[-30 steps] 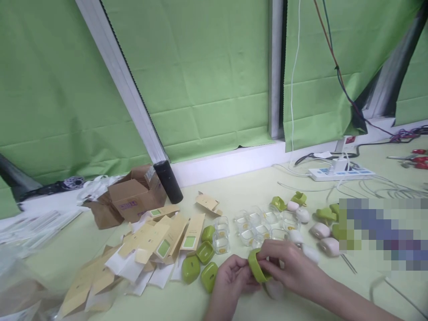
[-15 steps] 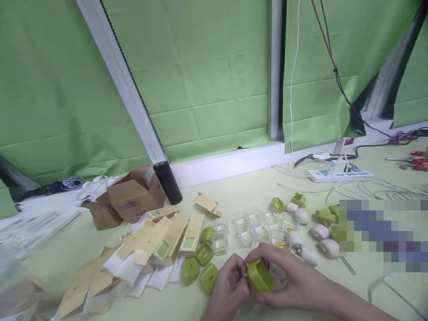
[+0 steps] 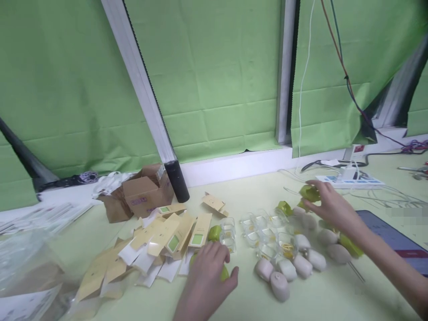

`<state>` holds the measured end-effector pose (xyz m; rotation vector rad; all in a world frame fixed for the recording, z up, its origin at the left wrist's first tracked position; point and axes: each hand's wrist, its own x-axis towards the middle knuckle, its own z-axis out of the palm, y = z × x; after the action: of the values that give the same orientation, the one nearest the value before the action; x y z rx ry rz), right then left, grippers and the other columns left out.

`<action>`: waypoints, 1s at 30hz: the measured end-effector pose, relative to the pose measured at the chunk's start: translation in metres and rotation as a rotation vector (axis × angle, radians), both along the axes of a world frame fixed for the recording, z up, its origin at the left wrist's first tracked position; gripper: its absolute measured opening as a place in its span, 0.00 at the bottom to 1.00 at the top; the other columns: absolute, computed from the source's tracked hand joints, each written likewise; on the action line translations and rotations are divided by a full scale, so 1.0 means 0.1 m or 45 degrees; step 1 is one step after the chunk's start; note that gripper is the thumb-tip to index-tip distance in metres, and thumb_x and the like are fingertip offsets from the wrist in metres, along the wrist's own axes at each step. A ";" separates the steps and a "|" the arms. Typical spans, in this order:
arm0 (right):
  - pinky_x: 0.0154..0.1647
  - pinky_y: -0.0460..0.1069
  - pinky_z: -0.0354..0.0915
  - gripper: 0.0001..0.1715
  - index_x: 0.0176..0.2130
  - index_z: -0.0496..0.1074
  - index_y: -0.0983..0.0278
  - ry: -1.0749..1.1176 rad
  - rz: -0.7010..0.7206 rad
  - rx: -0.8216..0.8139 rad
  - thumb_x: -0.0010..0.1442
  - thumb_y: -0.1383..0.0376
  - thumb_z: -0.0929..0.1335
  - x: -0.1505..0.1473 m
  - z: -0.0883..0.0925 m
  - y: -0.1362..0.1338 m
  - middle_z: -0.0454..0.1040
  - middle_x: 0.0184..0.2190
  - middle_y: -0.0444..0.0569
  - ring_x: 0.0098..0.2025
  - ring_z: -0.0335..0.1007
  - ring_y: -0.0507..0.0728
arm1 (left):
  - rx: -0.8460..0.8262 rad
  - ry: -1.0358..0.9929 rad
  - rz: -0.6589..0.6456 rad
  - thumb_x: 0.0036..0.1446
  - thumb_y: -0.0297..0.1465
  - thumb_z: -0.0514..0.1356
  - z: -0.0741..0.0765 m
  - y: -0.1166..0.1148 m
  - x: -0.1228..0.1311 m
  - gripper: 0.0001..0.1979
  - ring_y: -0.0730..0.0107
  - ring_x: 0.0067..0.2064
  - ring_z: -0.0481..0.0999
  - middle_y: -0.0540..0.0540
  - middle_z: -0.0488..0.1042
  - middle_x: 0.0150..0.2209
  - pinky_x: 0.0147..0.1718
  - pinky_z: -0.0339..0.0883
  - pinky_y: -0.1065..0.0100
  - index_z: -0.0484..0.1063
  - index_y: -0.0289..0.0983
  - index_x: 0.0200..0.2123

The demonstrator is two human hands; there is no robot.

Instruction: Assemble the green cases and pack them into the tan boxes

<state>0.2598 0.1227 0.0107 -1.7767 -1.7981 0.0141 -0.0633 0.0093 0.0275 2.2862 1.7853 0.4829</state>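
Observation:
My left hand (image 3: 209, 274) lies palm-down over several olive-green cases (image 3: 224, 273), thumb held apart from the fingers; it hides most of them. Another green case (image 3: 215, 232) shows just beyond its fingertips, beside the clear plastic cups (image 3: 228, 243). At the far right of the cups, my right hand (image 3: 329, 207) has its thumb and fingers around a hollow green case (image 3: 310, 192). A second hollow green case (image 3: 285, 207) lies to its left. Whitish rounded blocks (image 3: 280, 285) lie in front of the cups and under the right forearm.
Opened tan cartons (image 3: 163, 238) are piled on the left. Behind them stand a brown cardboard box (image 3: 143, 198) and a black bottle (image 3: 177, 182). A power strip (image 3: 364, 182) with cables lies at the back right, and a tablet (image 3: 391, 240) at the right edge.
My hands, together around a green case before, have separated. The left moved left over the green cases; the right reached away to a hollow green case. Whitish blocks once hidden now show.

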 end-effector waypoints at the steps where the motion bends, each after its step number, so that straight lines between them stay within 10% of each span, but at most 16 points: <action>1: 0.38 0.61 0.66 0.32 0.55 0.57 0.72 -0.039 -0.063 0.000 0.58 0.56 0.64 0.12 -0.01 0.08 0.68 0.47 0.69 0.45 0.69 0.72 | -0.049 0.041 0.033 0.47 0.29 0.55 0.02 -0.01 -0.04 0.01 0.58 0.37 0.67 0.46 0.68 0.31 0.37 0.56 0.62 0.63 0.39 0.27; 5: 0.31 0.60 0.63 0.29 0.44 0.68 0.76 -0.101 -0.028 -0.072 0.60 0.52 0.60 0.35 -0.08 0.13 0.74 0.28 0.67 0.35 0.72 0.74 | -0.179 -0.011 0.110 0.37 0.23 0.56 -0.06 -0.01 -0.14 0.13 0.57 0.39 0.68 0.45 0.70 0.36 0.35 0.55 0.65 0.67 0.38 0.31; 10: 0.40 0.63 0.62 0.23 0.40 0.74 0.69 -0.150 0.160 -0.022 0.59 0.54 0.62 0.21 -0.11 0.03 0.71 0.42 0.68 0.42 0.70 0.73 | -0.142 -0.160 0.036 0.37 0.19 0.53 -0.25 0.00 -0.16 0.17 0.59 0.39 0.70 0.46 0.71 0.36 0.34 0.56 0.66 0.70 0.39 0.32; 15: 0.49 0.57 0.63 0.08 0.29 0.78 0.57 -0.202 0.700 -0.159 0.54 0.61 0.68 -0.16 -0.11 -0.11 0.71 0.46 0.49 0.49 0.67 0.63 | -0.215 -0.336 -0.022 0.42 0.25 0.57 -0.11 -0.03 -0.02 0.14 0.60 0.38 0.71 0.45 0.71 0.39 0.36 0.60 0.64 0.70 0.40 0.35; 24: 0.50 0.64 0.60 0.09 0.20 0.78 0.61 -0.288 0.879 -0.361 0.46 0.72 0.70 -0.54 -0.16 -0.16 0.69 0.52 0.51 0.54 0.63 0.69 | -0.629 -2.083 0.052 0.47 0.38 0.65 -0.48 0.09 0.35 0.19 0.67 0.35 0.72 0.44 0.71 0.38 0.29 0.69 0.67 0.69 0.36 0.41; 30: 0.50 0.62 0.62 0.07 0.24 0.75 0.62 -0.232 0.933 -0.361 0.48 0.72 0.68 -0.49 -0.09 -0.19 0.70 0.50 0.51 0.54 0.63 0.67 | -0.797 -2.386 -0.031 0.51 0.34 0.64 -0.63 0.11 0.38 0.14 0.68 0.35 0.74 0.43 0.74 0.36 0.34 0.69 0.69 0.72 0.33 0.39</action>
<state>0.2110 0.1035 0.0016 -1.2152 -2.5920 0.4278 -0.0251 0.0202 -0.0355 0.6056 0.6327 1.1885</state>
